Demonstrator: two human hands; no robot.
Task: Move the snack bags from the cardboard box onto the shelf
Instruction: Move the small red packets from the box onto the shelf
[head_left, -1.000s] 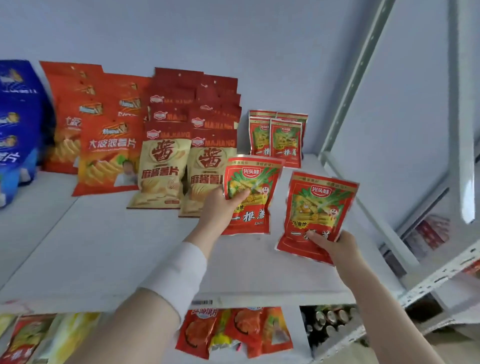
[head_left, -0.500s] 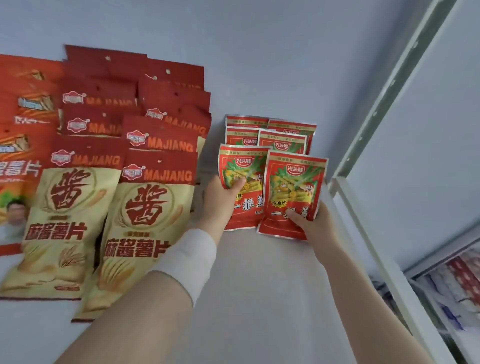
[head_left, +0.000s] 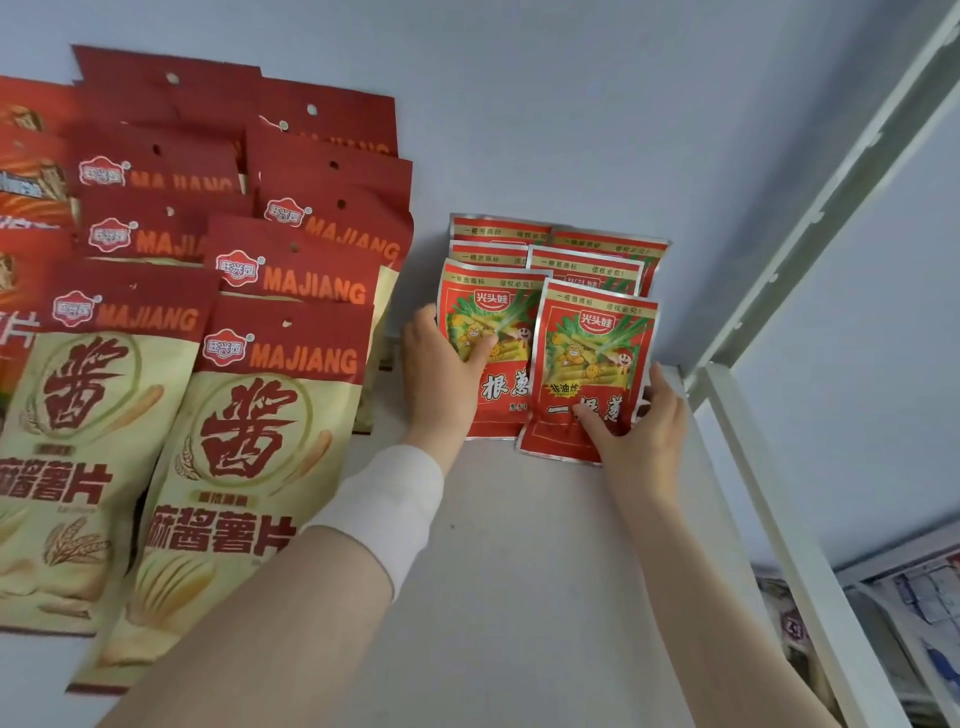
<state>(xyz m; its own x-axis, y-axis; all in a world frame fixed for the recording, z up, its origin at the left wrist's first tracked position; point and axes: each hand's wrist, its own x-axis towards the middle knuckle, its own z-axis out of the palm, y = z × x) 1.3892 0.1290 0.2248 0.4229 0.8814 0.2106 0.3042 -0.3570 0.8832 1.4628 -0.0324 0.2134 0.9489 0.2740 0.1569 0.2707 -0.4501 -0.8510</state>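
Two small red snack bags stand at the back right of the white shelf (head_left: 519, 545). My left hand (head_left: 441, 374) grips the left bag (head_left: 493, 322), thumb across its front. My right hand (head_left: 636, 431) grips the right bag (head_left: 597, 358) at its lower right corner, thumb on the front. Both bags lean against several more small red bags (head_left: 587, 260) stacked against the wall. The cardboard box is out of view.
Rows of large red and cream MAJIANG bags (head_left: 270, 415) fill the shelf to the left, close to my left forearm. A white metal upright and rail (head_left: 753, 467) bound the shelf on the right. Lower right, other goods (head_left: 914, 613) show beyond the frame.
Both hands have pushed the two small bags further back, against the stack by the wall. The view has moved closer to the shelf.
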